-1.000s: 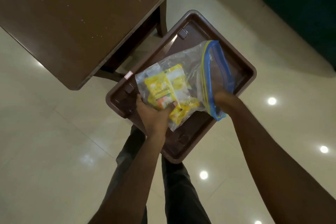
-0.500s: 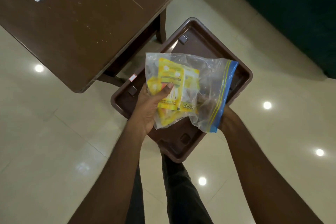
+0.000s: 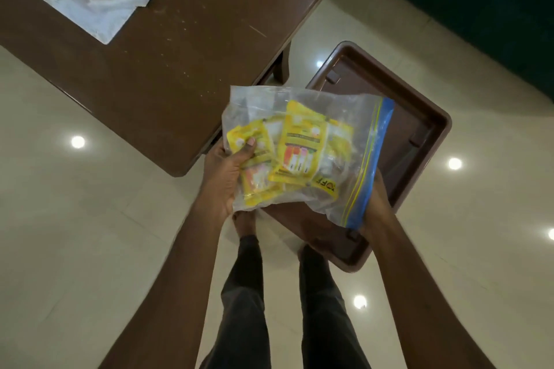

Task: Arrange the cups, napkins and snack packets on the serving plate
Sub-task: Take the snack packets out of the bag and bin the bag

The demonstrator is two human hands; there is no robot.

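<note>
Gripping zip bag (image 3: 299, 144) of snack packets (image 3: 302, 147) | left hand (image 3: 223, 177) clamped around end | right hand (image 3: 376, 207) pinching blue edge

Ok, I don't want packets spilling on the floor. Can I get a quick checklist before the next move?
1. Left hand grips the clear zip bag at its closed end: ok.
2. Right hand holds the blue zip edge: ok.
3. Yellow snack packets all inside the bag: ok.
4. Zip sealed: cannot tell.
5. Brown tray bare beneath the bag: ok.
6. Cups and napkins within reach: cannot tell.
</note>
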